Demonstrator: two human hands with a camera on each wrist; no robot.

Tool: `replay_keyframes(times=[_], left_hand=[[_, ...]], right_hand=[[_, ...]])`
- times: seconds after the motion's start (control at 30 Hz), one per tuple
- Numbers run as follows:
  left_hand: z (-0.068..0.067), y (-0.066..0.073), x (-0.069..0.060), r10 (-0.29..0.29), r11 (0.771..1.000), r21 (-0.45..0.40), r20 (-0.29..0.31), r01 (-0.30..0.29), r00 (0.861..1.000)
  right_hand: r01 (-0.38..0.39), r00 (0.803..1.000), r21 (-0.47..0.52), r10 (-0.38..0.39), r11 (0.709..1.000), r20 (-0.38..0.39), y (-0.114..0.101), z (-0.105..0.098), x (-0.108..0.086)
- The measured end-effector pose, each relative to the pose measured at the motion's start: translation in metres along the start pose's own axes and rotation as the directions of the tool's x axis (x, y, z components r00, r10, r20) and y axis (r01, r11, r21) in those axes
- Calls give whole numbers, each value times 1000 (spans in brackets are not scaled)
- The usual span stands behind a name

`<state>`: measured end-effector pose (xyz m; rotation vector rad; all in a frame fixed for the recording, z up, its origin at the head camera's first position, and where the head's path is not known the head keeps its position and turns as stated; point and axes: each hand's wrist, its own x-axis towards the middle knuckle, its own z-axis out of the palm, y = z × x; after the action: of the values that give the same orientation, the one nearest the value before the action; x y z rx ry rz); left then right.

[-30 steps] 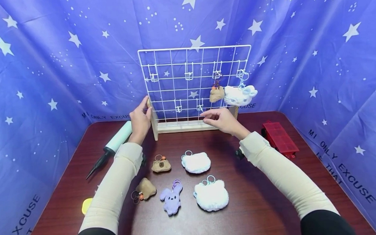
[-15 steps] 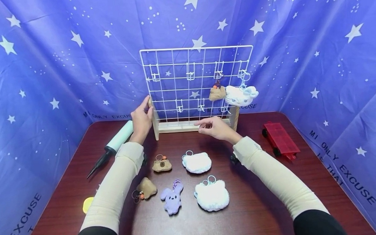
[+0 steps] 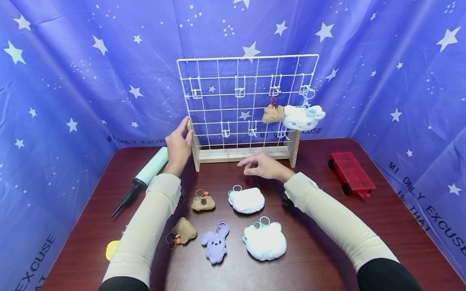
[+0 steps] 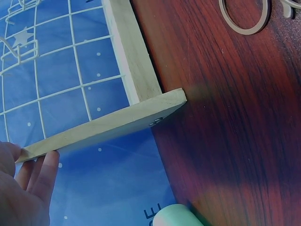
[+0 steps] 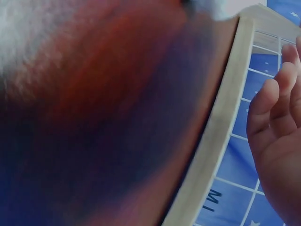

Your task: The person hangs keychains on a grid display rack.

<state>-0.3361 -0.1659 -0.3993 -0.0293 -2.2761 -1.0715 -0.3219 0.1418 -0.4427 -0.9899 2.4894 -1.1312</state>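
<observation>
Pinching the left wooden upright of the white wire rack, the left hand sets thumb and fingers about its edge. We find the right hand near the smooth crossbar, fingers loosely bent, narrowly parted from the thumb; a strip of glossy tabletop shows between it and a fluffy white plush. A brown plush and a bow-topped plush hang at right.

Plush, wood and wire
Smooth white rectangular metal-wire grid at twelve o'clock, in a pale matt wooden frame; fluffy white cat-shaped plush near six; glossy red-brown wood-grained tabletop.
</observation>
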Motion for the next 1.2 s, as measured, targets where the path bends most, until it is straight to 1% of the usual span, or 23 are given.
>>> replay_keyframes(times=[0.17, 0.37, 0.47, 0.57, 0.7, 0.9, 1.07, 1.2], left_hand=[[-2, 3, 0, -8, 1000, -2, 8, 8, 1000], [-2, 1, -1, 10, 1000, 10, -5, -10, 1000], [-1, 1, -1, 17, 1000, 13, -12, -17, 1000], [-1, 1, -1, 8, 1000, 10, -10, -8, 1000], [-1, 2, 0, -2, 1000, 10, -9, 2, 1000], [0, 3, 0, 5, 1000, 9, -15, -4, 1000], [1, 2, 1, -1, 1000, 12, -14, 1, 1000], [0, 2, 0, -4, 1000, 6, -15, 4, 1000]], right_hand=[[4, 999, -29, -2, 1000, 52, 3, 9, 3], [23, 995, -19, -21, 1000, 95, 5, 17, 5], [19, 993, -35, -15, 999, 119, 6, 20, 6], [7, 990, -54, 0, 999, 138, 7, 21, 6], [-3, 984, -69, 15, 998, 178, 12, 21, 6], [13, 969, -101, 12, 995, 248, 13, 21, 8], [17, 964, -103, 11, 995, 264, 11, 22, 10], [21, 962, -125, 14, 992, 274, 12, 26, 12]])
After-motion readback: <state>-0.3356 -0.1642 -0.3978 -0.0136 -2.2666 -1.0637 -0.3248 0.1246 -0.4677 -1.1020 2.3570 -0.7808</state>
